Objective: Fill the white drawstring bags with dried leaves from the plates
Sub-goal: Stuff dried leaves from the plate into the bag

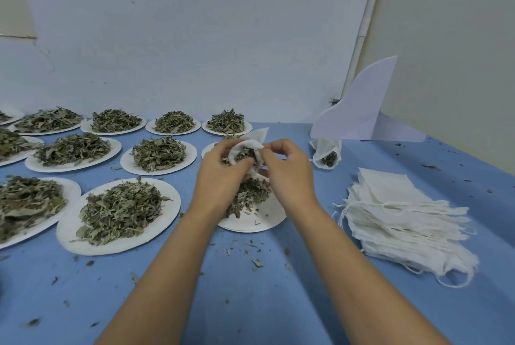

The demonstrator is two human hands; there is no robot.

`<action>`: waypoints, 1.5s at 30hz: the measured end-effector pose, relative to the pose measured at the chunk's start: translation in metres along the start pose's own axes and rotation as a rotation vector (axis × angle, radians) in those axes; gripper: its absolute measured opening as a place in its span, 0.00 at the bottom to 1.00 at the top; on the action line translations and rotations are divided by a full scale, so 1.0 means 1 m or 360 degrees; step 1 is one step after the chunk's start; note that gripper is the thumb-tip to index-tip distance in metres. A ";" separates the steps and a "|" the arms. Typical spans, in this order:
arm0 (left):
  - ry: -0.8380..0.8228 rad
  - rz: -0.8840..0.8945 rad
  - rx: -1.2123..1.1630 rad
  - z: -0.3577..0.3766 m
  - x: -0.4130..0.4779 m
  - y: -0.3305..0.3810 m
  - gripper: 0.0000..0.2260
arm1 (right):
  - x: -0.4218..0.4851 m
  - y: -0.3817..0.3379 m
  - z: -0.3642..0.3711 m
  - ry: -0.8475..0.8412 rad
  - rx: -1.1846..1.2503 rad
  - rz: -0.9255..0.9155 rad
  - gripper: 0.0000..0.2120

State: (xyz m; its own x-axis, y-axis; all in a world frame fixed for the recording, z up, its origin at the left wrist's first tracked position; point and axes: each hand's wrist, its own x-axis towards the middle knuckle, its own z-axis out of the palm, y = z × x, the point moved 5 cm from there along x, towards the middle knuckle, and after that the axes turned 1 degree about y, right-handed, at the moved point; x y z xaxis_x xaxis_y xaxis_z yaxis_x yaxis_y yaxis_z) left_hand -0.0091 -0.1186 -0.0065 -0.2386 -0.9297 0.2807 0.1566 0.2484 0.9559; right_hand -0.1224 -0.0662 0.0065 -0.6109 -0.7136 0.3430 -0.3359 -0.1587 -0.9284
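Over the near white plate (262, 219) I hold a white drawstring bag (252, 143) with its mouth open and dried leaves (245, 153) showing inside. My left hand (220, 174) grips the bag's left side with curled fingers. My right hand (289, 169) pinches the rim on the right. A heap of dried leaves (250, 194) lies on the plate under my hands, partly hidden by them. A filled bag (326, 152) lies further back on the right. A stack of empty bags (401, 216) with loose strings sits at the right.
Several white plates heaped with dried leaves (119, 210) cover the left and back of the blue table (250, 303). Leaf crumbs are scattered over the cloth. A white folded card (359, 110) stands at the back right against the wall.
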 end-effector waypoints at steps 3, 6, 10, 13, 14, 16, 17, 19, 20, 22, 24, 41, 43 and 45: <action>-0.0001 -0.0179 -0.0328 0.000 0.001 -0.001 0.14 | -0.001 -0.001 -0.002 -0.0002 -0.0002 -0.0001 0.02; 0.0095 -0.0102 -0.0255 -0.005 0.001 -0.001 0.05 | -0.004 -0.005 0.003 -0.0036 -0.0052 -0.0056 0.02; 0.0202 -0.0091 -0.0108 -0.014 0.002 -0.007 0.08 | -0.007 -0.008 0.007 -0.0069 -0.0065 -0.0071 0.02; 0.0300 0.0010 0.0178 -0.017 0.003 -0.002 0.11 | -0.008 -0.012 0.007 -0.0026 -0.0027 -0.0108 0.03; 0.0350 0.0057 0.0257 -0.018 0.003 0.001 0.12 | -0.009 -0.013 0.007 -0.0028 -0.0010 -0.0127 0.03; 0.0466 0.0132 0.0330 -0.021 0.002 0.005 0.12 | -0.013 -0.016 0.011 -0.0090 0.0025 -0.0188 0.05; 0.0513 0.0158 0.0352 -0.023 0.001 0.006 0.12 | -0.015 -0.017 0.013 -0.0131 0.0030 -0.0233 0.06; 0.0550 0.0198 0.0384 -0.025 0.000 0.008 0.10 | -0.019 -0.020 0.017 -0.0166 0.0001 -0.0313 0.08; 0.0548 0.0217 0.0394 -0.026 0.000 0.009 0.10 | -0.019 -0.020 0.017 -0.0154 -0.0014 -0.0331 0.08; 0.0504 0.0257 0.0393 -0.025 0.000 0.011 0.09 | -0.017 -0.020 0.015 -0.0115 -0.0019 -0.0325 0.08; 0.0392 0.0241 0.0313 -0.022 0.001 0.011 0.08 | -0.012 -0.016 0.012 -0.0094 0.0003 -0.0261 0.05; 0.0583 0.0162 0.0060 -0.041 0.011 0.012 0.07 | 0.000 0.040 0.041 -0.1102 -0.1356 -0.0263 0.49; 0.0595 0.0150 0.0041 -0.042 0.011 0.011 0.06 | 0.002 0.040 0.047 -0.1204 -0.1402 -0.0349 0.48; 0.0625 0.0137 0.0018 -0.043 0.011 0.010 0.06 | 0.003 0.042 0.050 -0.1244 -0.1359 -0.0393 0.44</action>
State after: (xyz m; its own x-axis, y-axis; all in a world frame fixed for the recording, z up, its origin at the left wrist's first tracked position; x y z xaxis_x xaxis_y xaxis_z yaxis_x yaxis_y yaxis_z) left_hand 0.0313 -0.1386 0.0026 0.1598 -0.9380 0.3076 0.1490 0.3310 0.9318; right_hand -0.1028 -0.1088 -0.0384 0.0423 -0.9981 0.0438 -0.9345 -0.0550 -0.3518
